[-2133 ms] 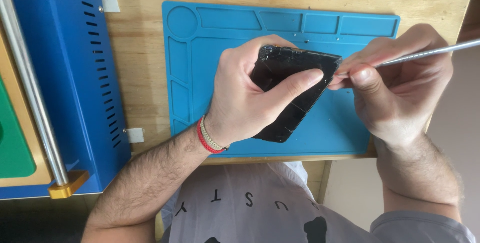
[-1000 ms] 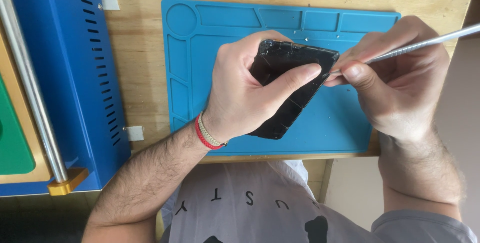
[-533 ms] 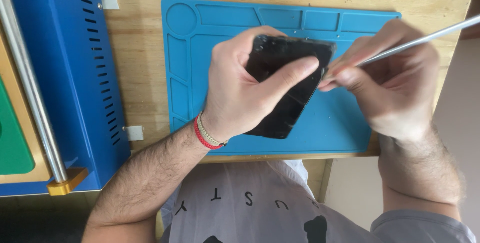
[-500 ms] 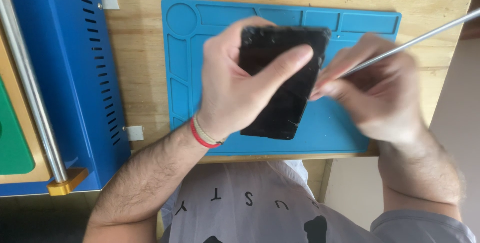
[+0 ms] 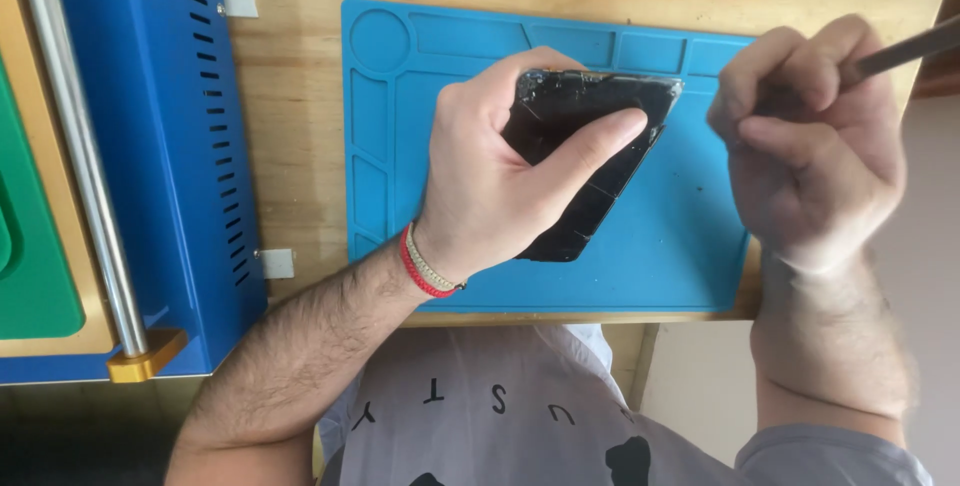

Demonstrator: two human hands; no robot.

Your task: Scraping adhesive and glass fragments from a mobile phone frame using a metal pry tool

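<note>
A pale wooden table (image 5: pixel 290 76) fills most of the view, evenly lit (soft light, no hard shadows). A blue mat (image 5: pixel 690 256) lies along its near edge. A blue metal cabinet (image 5: pixel 160 146) with vent slots stands at the left edge, a steel rod (image 5: pixel 75 146) beside it. Beige floor (image 5: pixel 700 386) shows below.

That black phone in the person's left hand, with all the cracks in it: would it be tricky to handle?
Probably fragile: the black phone shows crack lines across its glossy face, so squeezing might shed splinters. It looks stiff and flat, held level by the left hand with a thumb across it. Its smooth glass seems slippery, though the blue mat beneath would likely grip it if set down.
</note>
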